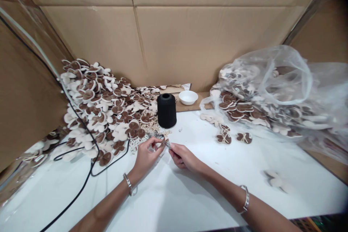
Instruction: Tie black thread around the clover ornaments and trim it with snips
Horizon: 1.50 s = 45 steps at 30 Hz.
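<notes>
In the head view my left hand [149, 152] pinches a small item at its fingertips, too small to make out. My right hand [185, 156] grips a slim metal tool [168, 145], its tip touching or very close to my left fingertips; its exact kind is unclear. Just beyond the hands stands a black thread cone [166, 111]. Small pale loose pieces [136, 145] lie left of my left hand, beside a large heap of brown and cream flower-shaped patches [103, 108].
Bow-trimmed brown pieces [223, 137] lie to the right, near a clear plastic bag [272, 79] of more patches. A white bowl [188, 97] stands at the back. Black cable [89, 168] crosses the left side. A cream patch [277, 181] lies at right.
</notes>
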Each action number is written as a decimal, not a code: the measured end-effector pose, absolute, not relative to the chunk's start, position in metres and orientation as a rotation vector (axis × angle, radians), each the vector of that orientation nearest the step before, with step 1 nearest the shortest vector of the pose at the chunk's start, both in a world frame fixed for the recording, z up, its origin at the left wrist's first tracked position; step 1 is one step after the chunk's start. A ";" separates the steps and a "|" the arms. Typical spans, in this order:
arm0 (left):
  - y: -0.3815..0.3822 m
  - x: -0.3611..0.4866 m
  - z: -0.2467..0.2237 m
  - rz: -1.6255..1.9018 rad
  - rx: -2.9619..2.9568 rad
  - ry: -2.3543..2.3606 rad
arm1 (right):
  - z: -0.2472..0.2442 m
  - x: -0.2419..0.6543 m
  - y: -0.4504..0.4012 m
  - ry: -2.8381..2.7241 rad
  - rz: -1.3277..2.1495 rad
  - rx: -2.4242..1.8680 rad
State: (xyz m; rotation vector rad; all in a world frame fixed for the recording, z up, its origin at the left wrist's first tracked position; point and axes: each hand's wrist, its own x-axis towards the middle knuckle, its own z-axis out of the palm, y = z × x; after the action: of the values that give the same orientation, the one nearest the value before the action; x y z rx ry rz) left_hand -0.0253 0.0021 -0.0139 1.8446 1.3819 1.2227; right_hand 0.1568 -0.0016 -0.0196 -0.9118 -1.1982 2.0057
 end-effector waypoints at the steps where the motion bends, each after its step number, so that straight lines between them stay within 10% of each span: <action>1: 0.002 -0.025 -0.014 1.221 1.846 1.384 | -0.020 0.157 -0.002 -1.194 2.006 -0.909; 45: 0.000 -0.017 -0.014 1.138 1.752 1.383 | -0.019 0.155 -0.002 -1.098 1.816 -0.824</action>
State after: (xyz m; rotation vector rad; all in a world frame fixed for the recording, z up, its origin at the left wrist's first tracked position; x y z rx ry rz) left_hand -0.0168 0.0001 -0.0137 1.7523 1.3828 1.1383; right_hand 0.1549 -0.0017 -0.0186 -0.8244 -1.0983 1.8158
